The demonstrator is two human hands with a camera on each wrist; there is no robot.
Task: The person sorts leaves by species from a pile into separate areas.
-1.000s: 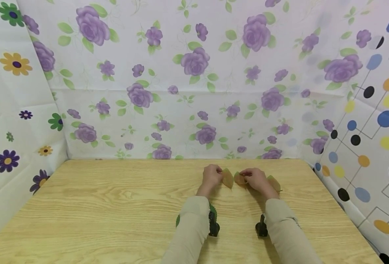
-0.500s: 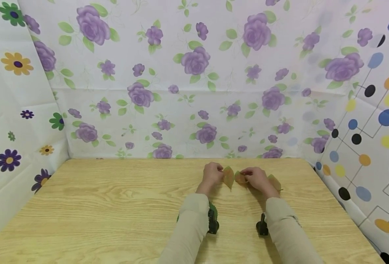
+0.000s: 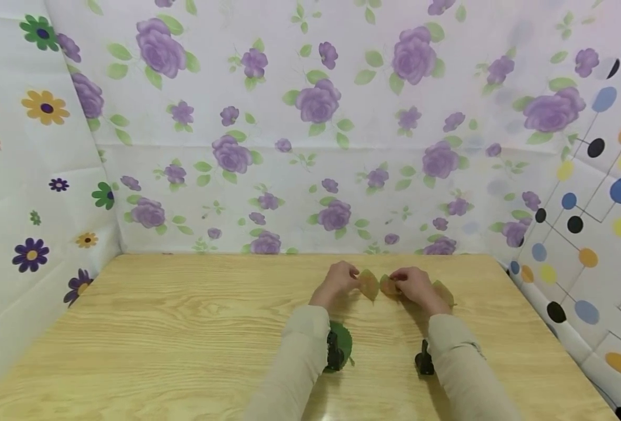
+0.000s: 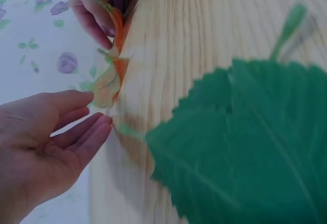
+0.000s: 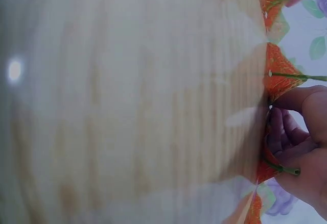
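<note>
My left hand [image 3: 340,278] is beside an orange-green leaf [image 3: 369,285] at the table's far side. In the left wrist view the thumb and fingertips stand slightly apart near this leaf's edge. My right hand [image 3: 414,285] pinches the edge of another orange leaf [image 3: 387,285] with thumb and fingertips; the right wrist view shows this leaf [image 5: 283,73] with its green stem. A further orange leaf [image 5: 266,163] is partly hidden by that hand. One more leaf [image 3: 444,292] lies right of the right wrist. Overlapping dark green leaves [image 4: 255,147] are under my left wrist.
Black wrist mounts [image 3: 334,351] hang at the inner side of both sleeves. The wood-grain table [image 3: 184,339] extends widely to the left. Flower-printed cloth [image 3: 268,152] rises behind its far edge, and dotted cloth [image 3: 594,234] stands at the right.
The head view has shifted slightly. My left forearm has moved a little left, uncovering more of the green leaf beside it. Both hands stay near the same orange leaves.
</note>
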